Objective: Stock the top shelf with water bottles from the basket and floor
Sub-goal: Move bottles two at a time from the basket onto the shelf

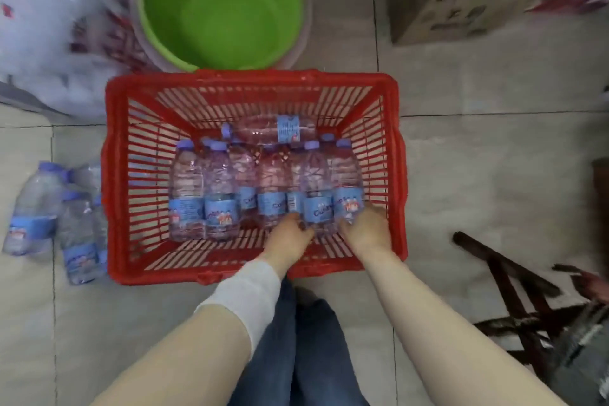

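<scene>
A red plastic basket (118, 175) stands on the tiled floor and holds several clear water bottles (219, 194) with blue labels and purple caps, lying side by side; one more lies crosswise behind them (276, 130). Both my hands reach into the basket's near right corner. My left hand (291, 234) curls its fingers round the base of a bottle (317, 181). My right hand (365, 229) grips the base of the rightmost bottle (346, 175). Several more bottles (36, 208) lie on the floor left of the basket. The shelf is out of view.
A green bucket (220, 3) stands just behind the basket. A white plastic bag (49, 26) sits at the far left, a cardboard box (461, 10) at the far right. A dark wooden frame (510, 290) lies on the floor to my right.
</scene>
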